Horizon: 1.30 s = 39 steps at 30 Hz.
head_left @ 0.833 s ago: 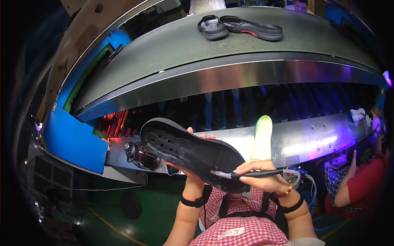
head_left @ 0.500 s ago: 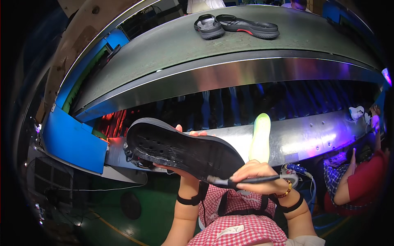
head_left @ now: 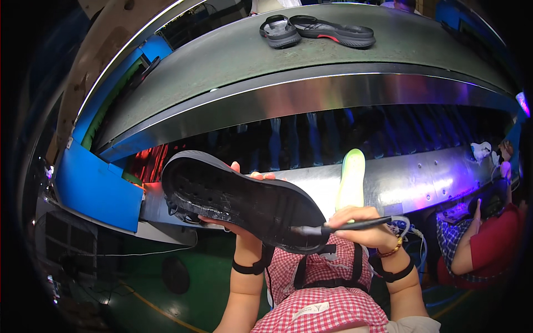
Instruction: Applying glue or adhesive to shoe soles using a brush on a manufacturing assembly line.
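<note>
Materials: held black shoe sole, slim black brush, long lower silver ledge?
Black contoured shoe sole: probably rubber or foam; matte, seemingly moulded rim.
Slim black brush: likely plastic handle, smooth, evenly dark; bristles too blurred to tell.
Long lower silver ledge: apparently bare metal, satin, from its streaky reflections.

Grey-grn belt (head_left: pixel 250 66), two blk shoe soles (head_left: pixel 347 38) on it; metal ledge (head_left: pixel 408 175), yel-grn insole (head_left: pixel 351 177) on top

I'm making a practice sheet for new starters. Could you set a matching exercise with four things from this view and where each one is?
Things
1. Large black sole
2. Brush
3. Yellow-green foot-shaped piece
4. Pair of dark soles

Places
A. On the grey-green belt
B. In the right hand
C. In the left hand
D. On the metal ledge

Pairs: 1-C, 2-B, 3-D, 4-A
</note>
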### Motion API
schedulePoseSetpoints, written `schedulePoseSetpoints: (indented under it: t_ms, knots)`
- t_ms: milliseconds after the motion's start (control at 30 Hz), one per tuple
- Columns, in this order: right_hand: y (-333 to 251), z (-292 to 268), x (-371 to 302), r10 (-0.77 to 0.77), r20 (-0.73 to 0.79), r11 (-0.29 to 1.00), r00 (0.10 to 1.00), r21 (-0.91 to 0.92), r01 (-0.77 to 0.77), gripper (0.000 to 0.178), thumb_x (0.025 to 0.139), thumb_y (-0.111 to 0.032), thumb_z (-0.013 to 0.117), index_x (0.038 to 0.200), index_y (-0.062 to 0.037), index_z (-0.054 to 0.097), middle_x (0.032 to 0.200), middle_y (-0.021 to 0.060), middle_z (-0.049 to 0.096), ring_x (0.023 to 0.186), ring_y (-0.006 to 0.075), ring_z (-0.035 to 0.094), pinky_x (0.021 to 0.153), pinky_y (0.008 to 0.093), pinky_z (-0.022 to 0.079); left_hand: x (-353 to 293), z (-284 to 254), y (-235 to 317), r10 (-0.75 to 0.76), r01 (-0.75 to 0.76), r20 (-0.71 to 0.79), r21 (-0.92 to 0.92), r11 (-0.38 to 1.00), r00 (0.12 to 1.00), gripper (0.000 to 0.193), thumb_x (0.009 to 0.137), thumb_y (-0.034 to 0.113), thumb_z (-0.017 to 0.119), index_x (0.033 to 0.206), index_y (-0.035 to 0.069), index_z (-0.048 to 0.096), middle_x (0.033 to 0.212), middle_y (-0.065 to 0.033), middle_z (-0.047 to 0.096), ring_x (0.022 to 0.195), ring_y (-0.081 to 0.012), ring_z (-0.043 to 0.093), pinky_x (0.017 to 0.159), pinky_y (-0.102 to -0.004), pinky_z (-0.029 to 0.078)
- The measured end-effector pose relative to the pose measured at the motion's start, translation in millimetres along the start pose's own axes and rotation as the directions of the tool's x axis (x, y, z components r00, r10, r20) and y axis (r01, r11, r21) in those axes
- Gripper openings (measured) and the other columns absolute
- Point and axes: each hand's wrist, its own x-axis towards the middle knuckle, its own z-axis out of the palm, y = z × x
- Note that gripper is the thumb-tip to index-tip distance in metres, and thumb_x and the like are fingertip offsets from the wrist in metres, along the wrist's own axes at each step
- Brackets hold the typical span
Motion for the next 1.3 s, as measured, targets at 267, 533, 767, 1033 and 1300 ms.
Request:
schedulePoseSetpoints:
  t_ms: [267,533,767,1033,1300]
  knots:
    - [13.8,-2.4,-6.3,-0.006,0.170,0.978,0.986,0.208,-0.030,0.023,0.075,-0.004,0.075,0.098,-0.0037,0.073,0.099,0.0098,0.072,0.105,0.0245,0.061,0.104,0.0449,0.037,-1.5,7.2,-0.4,-0.026,0.026,-0.013,0.004,1.000,1.000,0.113,0.065,0.088,0.045,0.143,0.006,0.036,0.128,-0.0241,0.053,0.120,-0.0415,0.049,0.104,-0.0555,0.036]
    - [16.2,33.4,-11.9,0.316,-0.081,0.639,0.945,0.755,-0.149,0.022,0.083,0.005,0.062,0.105,0.0031,0.063,0.108,0.0238,0.065,0.102,0.0322,0.064,0.092,0.0475,0.052,-21.1,36.7,-5.3,-0.037,0.014,-0.133,-0.168,0.986,0.990,0.095,0.082,0.080,0.031,0.146,0.009,0.033,0.146,-0.0167,0.038,0.127,-0.0347,0.045,0.106,-0.0489,0.038]
    - [15.3,52.4,-6.1,0.253,-0.166,0.934,0.953,0.300,-0.195,0.023,0.082,0.000,0.069,0.105,0.0031,0.067,0.109,0.0147,0.067,0.091,0.0182,0.065,0.082,0.0271,0.052,-62.7,30.0,-28.0,-0.241,0.241,-0.357,-0.043,0.969,0.902,0.108,0.074,0.085,0.039,0.147,0.006,0.027,0.143,-0.0198,0.038,0.126,-0.0400,0.046,0.105,-0.0552,0.038]
    - [-2.0,37.6,9.3,0.110,0.012,0.992,0.994,-0.063,-0.109,0.024,0.078,-0.001,0.072,0.102,-0.0011,0.071,0.092,0.0132,0.070,0.076,0.0188,0.067,0.075,0.0275,0.054,-51.6,9.9,-10.8,-0.387,0.366,-0.189,-0.137,0.920,0.902,0.100,0.080,0.075,0.046,0.149,0.007,0.022,0.148,-0.0249,0.029,0.130,-0.0449,0.039,0.102,-0.0658,0.034]
    - [-7.6,21.0,23.1,-0.142,0.274,0.977,0.951,-0.115,0.179,0.024,0.079,-0.001,0.073,0.103,0.0013,0.069,0.102,0.0167,0.070,0.094,0.0275,0.069,0.083,0.0336,0.056,-43.1,6.4,5.1,-0.558,0.586,-0.244,0.059,0.808,0.793,0.088,0.083,0.062,0.049,0.144,0.002,0.031,0.139,-0.0245,0.044,0.122,-0.0375,0.050,0.100,-0.0499,0.045]
